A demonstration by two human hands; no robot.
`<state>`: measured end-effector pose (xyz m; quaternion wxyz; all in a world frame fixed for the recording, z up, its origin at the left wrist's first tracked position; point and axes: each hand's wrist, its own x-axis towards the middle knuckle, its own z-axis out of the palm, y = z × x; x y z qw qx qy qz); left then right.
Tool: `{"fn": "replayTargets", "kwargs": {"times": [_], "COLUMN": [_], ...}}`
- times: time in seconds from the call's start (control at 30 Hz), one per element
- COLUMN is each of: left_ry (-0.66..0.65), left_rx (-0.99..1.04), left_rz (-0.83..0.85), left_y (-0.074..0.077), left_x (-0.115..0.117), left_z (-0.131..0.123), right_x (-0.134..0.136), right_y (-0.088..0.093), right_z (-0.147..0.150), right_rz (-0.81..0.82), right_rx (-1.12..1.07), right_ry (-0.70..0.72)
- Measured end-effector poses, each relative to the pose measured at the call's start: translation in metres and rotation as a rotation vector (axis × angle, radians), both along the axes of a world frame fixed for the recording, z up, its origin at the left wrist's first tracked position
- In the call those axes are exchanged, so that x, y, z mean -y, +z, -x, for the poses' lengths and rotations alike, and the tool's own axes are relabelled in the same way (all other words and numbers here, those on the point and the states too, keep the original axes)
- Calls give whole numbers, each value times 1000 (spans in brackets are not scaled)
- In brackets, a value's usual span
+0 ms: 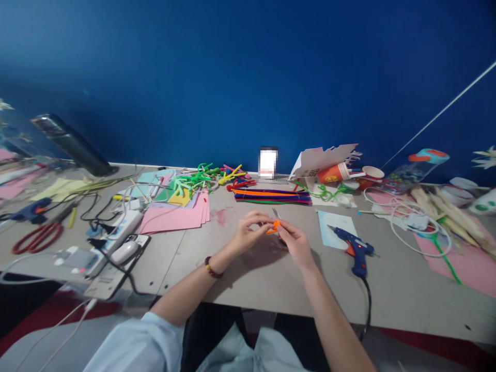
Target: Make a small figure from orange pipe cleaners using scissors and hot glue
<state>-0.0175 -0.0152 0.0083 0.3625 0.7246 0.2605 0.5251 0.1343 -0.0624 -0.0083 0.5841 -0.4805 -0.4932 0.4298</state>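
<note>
Both hands are together above the middle of the table. My left hand pinches a small bent orange pipe cleaner, its fingers curled round one side. My right hand closes on the same orange piece from the other side. A pointed metal tip shows just beyond the fingers; the rest of that tool is mostly hidden by my right hand, so I cannot tell whether it is held. Behind my hands lies a bundle of purple, orange and green pipe cleaners.
A blue glue gun lies to the right, its cord over the front edge. On the left are pink paper sheets, a power strip, a phone and red-handled scissors. Bent green pipe cleaners lie at the back.
</note>
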Motion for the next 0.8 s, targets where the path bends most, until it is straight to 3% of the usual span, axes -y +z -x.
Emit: {"fn": "replayTargets", "kwargs": {"times": [0.33, 0.8], "left_ry": [0, -16], "left_rx": [-10, -48], "left_rz": [-49, -40], "left_y": [-2, -1], "left_x": [-2, -5], "left_z": [0, 3], "right_x": [0, 3], "right_y": [-12, -4], "right_z": [-1, -3], "right_rz": [-183, -314], "right_rx": [223, 467], "right_ry": [-107, -132]}}
